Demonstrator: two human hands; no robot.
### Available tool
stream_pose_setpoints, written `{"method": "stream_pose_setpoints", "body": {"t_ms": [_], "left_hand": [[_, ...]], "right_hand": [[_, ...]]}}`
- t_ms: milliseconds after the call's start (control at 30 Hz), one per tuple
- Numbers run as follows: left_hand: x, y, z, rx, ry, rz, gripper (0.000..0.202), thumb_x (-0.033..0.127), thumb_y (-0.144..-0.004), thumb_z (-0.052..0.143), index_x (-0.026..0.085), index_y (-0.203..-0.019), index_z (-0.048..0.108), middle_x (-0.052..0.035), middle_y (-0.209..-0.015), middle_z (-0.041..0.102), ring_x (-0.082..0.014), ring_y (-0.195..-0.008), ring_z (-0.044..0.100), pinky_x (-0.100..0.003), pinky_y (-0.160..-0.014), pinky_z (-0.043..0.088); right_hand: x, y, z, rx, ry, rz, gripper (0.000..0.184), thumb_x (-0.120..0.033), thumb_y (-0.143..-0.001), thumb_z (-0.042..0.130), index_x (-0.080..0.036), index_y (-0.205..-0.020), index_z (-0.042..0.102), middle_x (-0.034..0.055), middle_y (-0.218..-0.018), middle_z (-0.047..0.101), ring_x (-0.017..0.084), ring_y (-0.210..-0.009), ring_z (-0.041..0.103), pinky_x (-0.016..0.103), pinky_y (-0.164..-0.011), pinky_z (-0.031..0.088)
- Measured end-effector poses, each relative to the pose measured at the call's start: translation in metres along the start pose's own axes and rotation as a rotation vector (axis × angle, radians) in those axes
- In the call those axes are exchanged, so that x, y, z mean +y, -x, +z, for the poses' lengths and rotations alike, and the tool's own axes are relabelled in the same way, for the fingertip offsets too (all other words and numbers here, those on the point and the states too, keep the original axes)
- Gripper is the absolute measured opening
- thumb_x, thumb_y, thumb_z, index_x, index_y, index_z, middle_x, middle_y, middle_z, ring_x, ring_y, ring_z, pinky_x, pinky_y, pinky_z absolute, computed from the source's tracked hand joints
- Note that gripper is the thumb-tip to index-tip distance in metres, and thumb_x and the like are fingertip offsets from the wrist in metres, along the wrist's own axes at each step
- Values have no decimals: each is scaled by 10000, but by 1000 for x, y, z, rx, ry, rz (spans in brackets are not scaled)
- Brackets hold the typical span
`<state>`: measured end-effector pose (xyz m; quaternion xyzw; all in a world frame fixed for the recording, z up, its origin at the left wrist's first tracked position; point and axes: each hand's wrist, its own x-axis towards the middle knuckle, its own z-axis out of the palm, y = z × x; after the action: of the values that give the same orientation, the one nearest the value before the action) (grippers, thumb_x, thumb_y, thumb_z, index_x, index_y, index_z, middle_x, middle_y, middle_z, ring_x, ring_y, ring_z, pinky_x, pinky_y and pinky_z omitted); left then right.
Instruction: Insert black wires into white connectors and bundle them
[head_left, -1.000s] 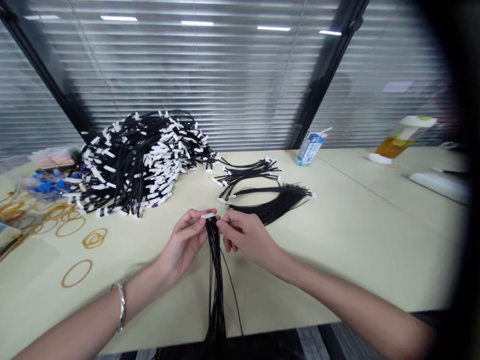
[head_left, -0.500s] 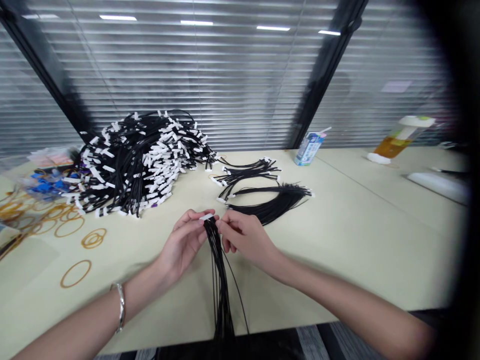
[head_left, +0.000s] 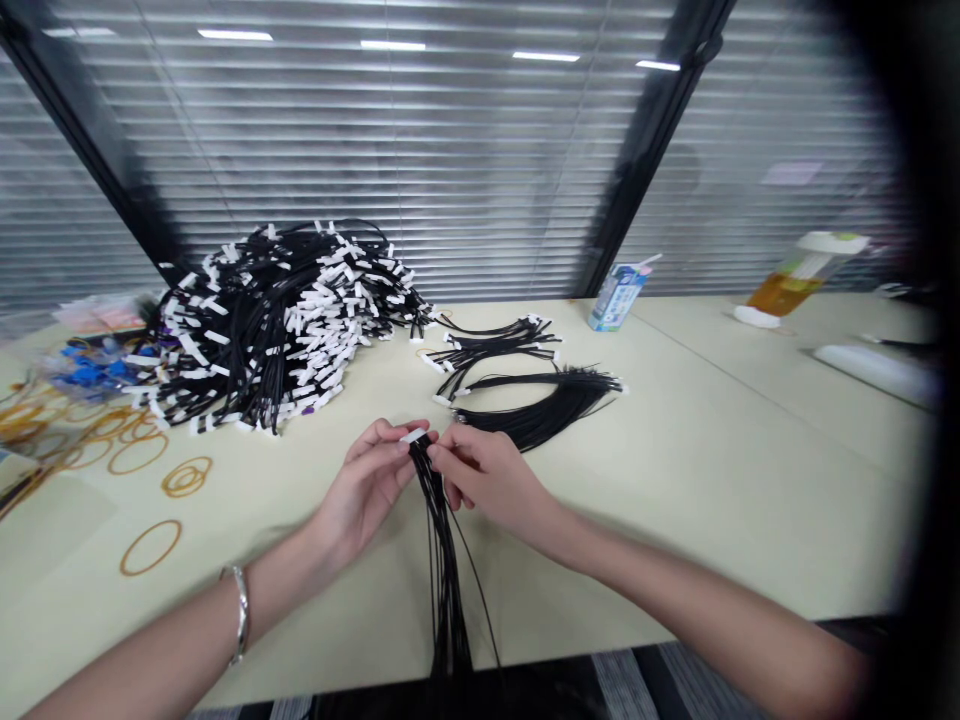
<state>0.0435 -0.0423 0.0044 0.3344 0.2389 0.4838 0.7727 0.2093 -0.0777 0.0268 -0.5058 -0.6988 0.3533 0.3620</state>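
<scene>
My left hand (head_left: 375, 485) pinches a small white connector (head_left: 414, 436) from which a bunch of thin black wires (head_left: 442, 560) hangs down over the table's front edge. Close against the connector, on its right side, my right hand (head_left: 487, 478) has its thumb and forefinger pressed together at the top of the wires. It seems to grip a wire there; the tip itself is too small to make out. One wire hangs apart to the right of the bunch. Behind my right hand lies a loose bundle of black wires (head_left: 547, 415).
A big heap of black cables with white connectors (head_left: 285, 320) lies at the back left. Rubber bands (head_left: 151, 547) and a bag of blue parts (head_left: 90, 370) are at the left. Several finished-looking cables (head_left: 499, 345), a drink carton (head_left: 619, 296) and a bottle (head_left: 795, 280) stand or lie farther back.
My right thumb and forefinger have shifted slightly left, closer to the connector. The hanging wires have swayed a little to the right. My left hand holds the connector almost unmoved.
</scene>
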Motion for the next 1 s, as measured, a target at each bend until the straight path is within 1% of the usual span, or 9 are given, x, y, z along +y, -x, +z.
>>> {"method": "stream_pose_setpoints", "body": {"t_ms": [167, 300, 500, 733, 1000], "left_hand": [[0, 1, -1, -3, -19, 1, 102, 75, -735, 681, 146, -730, 608, -67, -1062, 656, -175, -1041, 597, -252, -914, 456], [1, 2, 0, -20, -51, 3, 86, 75, -738, 682, 142, -731, 629, -73, -1066, 660, -164, -1003, 608, -255, -917, 453], [0, 1, 0, -11, -76, 13, 82, 91, -711, 715, 143, -724, 652, -71, -1060, 667, -163, -984, 610, -273, -923, 450], [-2, 4, 1, -30, -122, 34, 73, 93, -749, 696, 149, -745, 650, -64, -1068, 659, -143, -989, 597, -239, -875, 453], [-3, 3, 1, -18, -135, 43, 60, 124, -744, 712, 148, -763, 661, -73, -1089, 656, -164, -1023, 588, -278, -932, 429]], "right_hand": [[1, 0, -1, -26, 57, 0, 282, -361, -926, 412, -191, -710, 476, -52, -549, 557, 65, -509, 504, 200, -544, 349], [-1, 0, -2, -28, 86, -14, 246, -327, -922, 411, -196, -726, 479, -55, -562, 554, 67, -524, 513, 205, -558, 349], [-6, 1, -1, -28, 129, -36, 233, -290, -920, 401, -193, -717, 462, -54, -549, 539, 71, -518, 504, 213, -572, 344], [-5, 1, -1, -26, 145, -38, 246, -297, -929, 383, -195, -713, 441, -53, -547, 533, 75, -524, 498, 215, -562, 338], [-2, 0, -1, -42, 146, -31, 229, -315, -939, 369, -199, -759, 449, -52, -563, 527, 77, -533, 507, 211, -558, 344]]}}
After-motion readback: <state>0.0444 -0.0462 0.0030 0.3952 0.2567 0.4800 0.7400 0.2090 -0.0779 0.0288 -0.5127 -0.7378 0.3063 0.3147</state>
